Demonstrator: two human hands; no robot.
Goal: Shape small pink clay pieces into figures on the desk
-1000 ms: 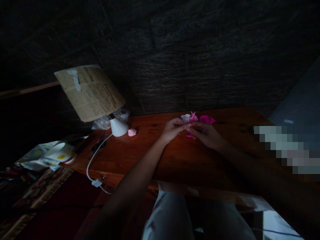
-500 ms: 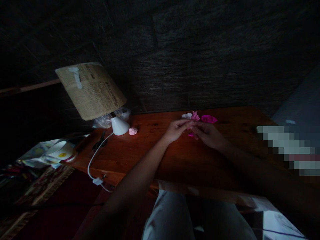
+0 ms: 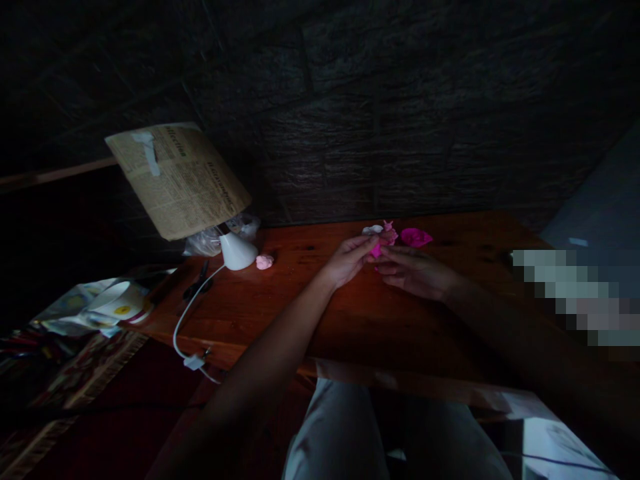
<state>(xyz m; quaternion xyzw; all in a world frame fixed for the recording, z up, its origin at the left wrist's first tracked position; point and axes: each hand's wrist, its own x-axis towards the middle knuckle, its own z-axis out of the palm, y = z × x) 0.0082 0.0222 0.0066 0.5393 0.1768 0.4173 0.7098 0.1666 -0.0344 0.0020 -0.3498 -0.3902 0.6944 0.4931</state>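
My left hand (image 3: 349,262) pinches a small magenta piece of what looks like modelling clay (image 3: 376,249) between thumb and fingers. To its right, my right hand (image 3: 416,272) has its fingers stretched out towards the piece, fingertips at its edge; whether they press on it I cannot tell. Just behind the hands stands a light pink clay figure (image 3: 389,233) with small points on top, partly hidden by the fingers. A white piece (image 3: 373,230) lies beside it on the left. A flat magenta clay piece (image 3: 417,237) rests on the right. Another magenta bit shows under the right fingers.
A white lamp (image 3: 238,252) with a newspaper-covered shade stands left on the wooden table (image 3: 300,300), near a pale pink lump (image 3: 265,261). Black scissors (image 3: 197,283) lie by its cord. A white cup (image 3: 120,302) stands far left. The dark wall (image 3: 340,133) rises behind.
My right fingers have straightened and come slightly away from my left hand. The magenta piece in my left fingers now shows more. The view has shifted slightly.
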